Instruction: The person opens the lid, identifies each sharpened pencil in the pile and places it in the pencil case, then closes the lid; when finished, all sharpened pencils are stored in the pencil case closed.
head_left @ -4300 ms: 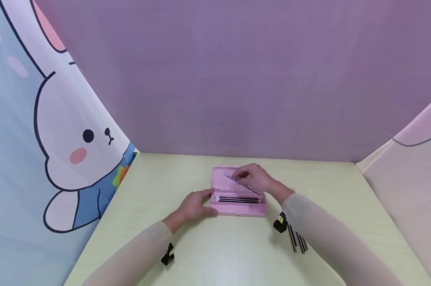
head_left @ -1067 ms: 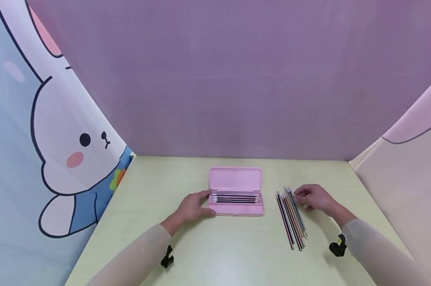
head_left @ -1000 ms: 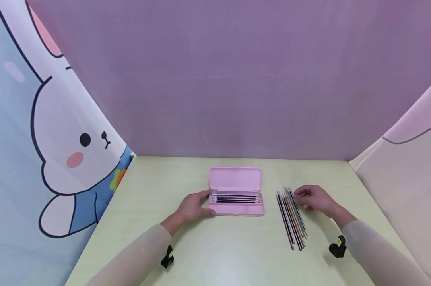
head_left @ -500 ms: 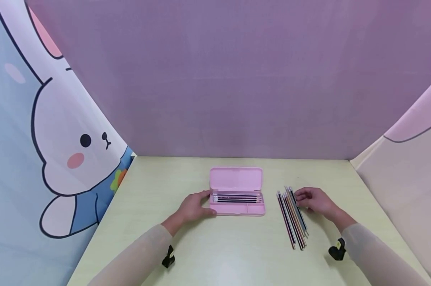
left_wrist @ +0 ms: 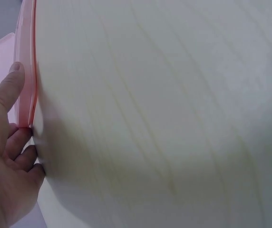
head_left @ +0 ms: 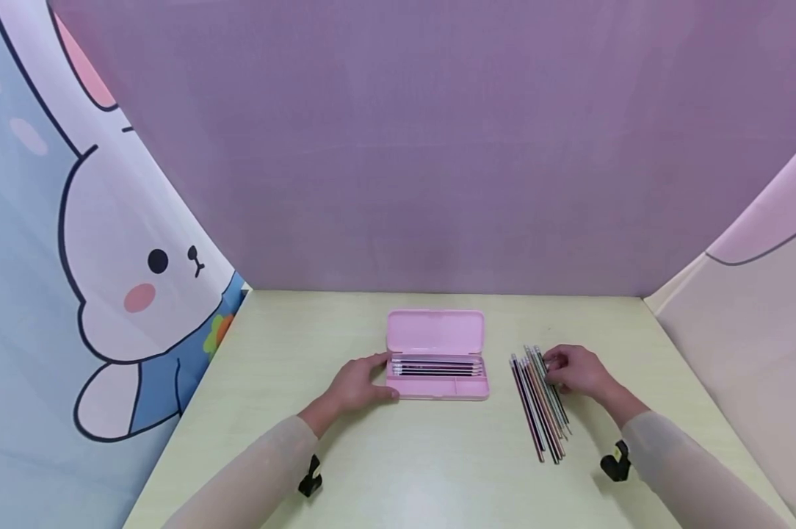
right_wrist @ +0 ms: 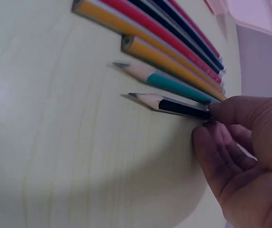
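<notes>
A pink pencil case [head_left: 421, 387] lies with its lid raised on the table, several pencils [head_left: 438, 367] side by side in its long compartment. My left hand [head_left: 355, 383] grips the case's left end, thumb at the front wall and fingers at the end and back. To the right of the case is a loose fan of pencils [head_left: 537, 408]. At its right edge my right hand [head_left: 578, 371] pinches the outermost one, a black pencil [right_wrist: 181, 107], near its rear end. A teal pencil [right_wrist: 181, 89] lies close beside it, its sharpened tip pointing the same way.
The light wooden table [head_left: 438, 470] ends at a purple backdrop [head_left: 438, 147]. A rabbit-print cloth [head_left: 140, 242] hangs on the left, and a pale cloth [head_left: 755, 316] on the right. Unsharpened yellow pencils [right_wrist: 174, 59] lie among the loose ones.
Earlier my right hand held a pencil over the case; it then returned to the loose pencils. Lately it has shifted slightly left, closing on the outermost pencil. My left hand has stayed put.
</notes>
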Tool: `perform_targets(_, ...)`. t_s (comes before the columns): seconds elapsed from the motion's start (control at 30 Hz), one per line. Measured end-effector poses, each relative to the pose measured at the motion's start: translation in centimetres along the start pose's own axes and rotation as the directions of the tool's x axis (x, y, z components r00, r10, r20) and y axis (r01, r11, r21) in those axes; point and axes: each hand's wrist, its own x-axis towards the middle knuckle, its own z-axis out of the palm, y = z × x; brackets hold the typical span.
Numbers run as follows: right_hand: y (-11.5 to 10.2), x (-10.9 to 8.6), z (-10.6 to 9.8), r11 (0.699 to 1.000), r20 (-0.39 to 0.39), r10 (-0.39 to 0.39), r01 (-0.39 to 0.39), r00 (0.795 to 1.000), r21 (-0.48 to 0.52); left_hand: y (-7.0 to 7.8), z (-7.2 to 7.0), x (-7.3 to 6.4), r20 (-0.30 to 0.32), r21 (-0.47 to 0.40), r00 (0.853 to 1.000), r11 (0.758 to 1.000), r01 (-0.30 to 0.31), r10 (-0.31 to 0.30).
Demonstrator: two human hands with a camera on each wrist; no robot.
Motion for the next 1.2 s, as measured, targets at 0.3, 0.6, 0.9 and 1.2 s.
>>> perform_targets(0.3, -0.2, 0.1, -0.2, 0.996, -0.02, 0.055, -0.056, 0.998, -0.064, 0.0, 0.0, 0.1, -0.005, -0.011, 1.0, 1.0, 0.009, -0.009)
perform_targets(0.6, -0.6, -0.1, -1.1, 1.0, -0.031, 0.019, -0.02, 0.999, -0.01, 0.1, -0.2, 0.0, -0.005, -0.006, 1.0, 1.0, -0.001, 0.001)
perform_targets(0.9, -4.2, 1.3, -1.5, 0.995, 0.002, -0.095, 0.095, 0.995, -0.006, 0.3, -0.5, -0.1, -0.01, 0.004, 1.0, 1.0, 0.007, -0.007)
perform_targets(1.2, -9.6, 3.2, 0.6, 0.976, 0.063, -0.219, 0.219, 0.974, -0.006, 0.4, -0.4, -0.3, -0.004, -0.011, 1.0, 1.0, 0.011, -0.011)
